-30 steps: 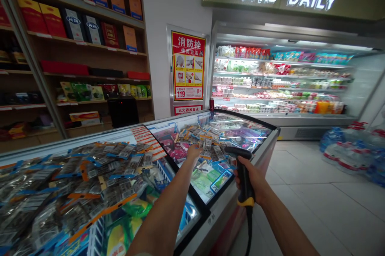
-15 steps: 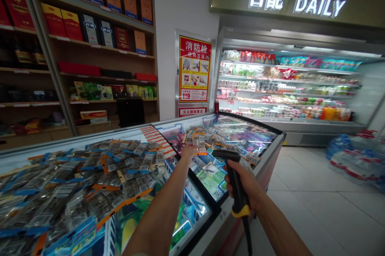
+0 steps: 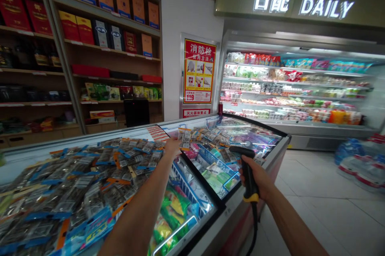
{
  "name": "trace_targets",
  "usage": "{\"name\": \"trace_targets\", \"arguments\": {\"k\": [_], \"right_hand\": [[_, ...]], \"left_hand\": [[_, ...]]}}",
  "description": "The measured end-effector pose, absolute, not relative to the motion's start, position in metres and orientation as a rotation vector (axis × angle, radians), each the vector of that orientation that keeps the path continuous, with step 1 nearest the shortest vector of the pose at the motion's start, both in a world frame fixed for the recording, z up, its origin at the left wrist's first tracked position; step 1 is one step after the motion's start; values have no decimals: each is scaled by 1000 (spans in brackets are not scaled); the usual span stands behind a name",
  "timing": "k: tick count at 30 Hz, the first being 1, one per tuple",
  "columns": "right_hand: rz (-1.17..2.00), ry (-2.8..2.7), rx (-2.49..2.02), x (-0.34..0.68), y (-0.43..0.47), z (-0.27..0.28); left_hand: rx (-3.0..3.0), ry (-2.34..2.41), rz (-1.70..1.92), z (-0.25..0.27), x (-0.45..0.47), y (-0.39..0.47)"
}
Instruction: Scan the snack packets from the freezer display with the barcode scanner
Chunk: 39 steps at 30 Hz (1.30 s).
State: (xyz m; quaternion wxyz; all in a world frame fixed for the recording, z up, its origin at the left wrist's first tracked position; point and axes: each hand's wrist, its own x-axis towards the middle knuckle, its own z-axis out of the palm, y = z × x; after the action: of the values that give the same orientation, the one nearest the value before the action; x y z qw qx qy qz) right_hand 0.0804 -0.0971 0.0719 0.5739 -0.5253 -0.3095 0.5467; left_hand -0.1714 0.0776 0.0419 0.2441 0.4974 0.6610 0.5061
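My right hand (image 3: 261,176) is wrapped round the grip of a black and yellow barcode scanner (image 3: 248,178), its head pointing left over the freezer and its cable hanging down. At arm's length, my left hand (image 3: 173,147) pinches a small clear packet (image 3: 184,137) with an orange edge and a printed label. The contents look dark; their kind is unclear. Below and left of that hand, a broad heap of similar packets (image 3: 87,180) with blue and orange edges covers the freezer's glass top. More packets (image 3: 210,136) lie beyond it on the right-hand glass.
A chest freezer (image 3: 207,224) with blue baskets (image 3: 215,158) inside runs across in front of me. Boxed goods fill shelves (image 3: 114,56) at the back left. A lit chiller (image 3: 300,128) stands at the back right, with bottled water packs (image 3: 357,164) on the floor.
My left hand has moved left with the packet, from over the right-hand glass towards the heap. The scanner stays in my right hand, now slightly further right in view. The view has shifted a little left.
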Motion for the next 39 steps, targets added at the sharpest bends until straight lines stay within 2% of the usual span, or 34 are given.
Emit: {"name": "trace_targets", "arguments": {"k": [9, 17, 24, 30, 34, 39], "right_hand": [[1231, -643, -1227, 108, -90, 61], [1181, -616, -1213, 134, -96, 57], [1106, -580, -1233, 155, -107, 60], [1091, -529, -1225, 176, -117, 54], [1063, -483, -1253, 190, -120, 47], [1097, -482, -1244, 194, -120, 46]], "left_hand": [[1451, 2414, 934, 55, -248, 42], [1668, 2651, 1040, 62, -222, 21], [1925, 2040, 1063, 63, -87, 19], [1745, 1557, 864, 35, 27, 7], [1662, 1520, 792, 13, 65, 10], [1390, 1363, 922, -8, 70, 25]]}}
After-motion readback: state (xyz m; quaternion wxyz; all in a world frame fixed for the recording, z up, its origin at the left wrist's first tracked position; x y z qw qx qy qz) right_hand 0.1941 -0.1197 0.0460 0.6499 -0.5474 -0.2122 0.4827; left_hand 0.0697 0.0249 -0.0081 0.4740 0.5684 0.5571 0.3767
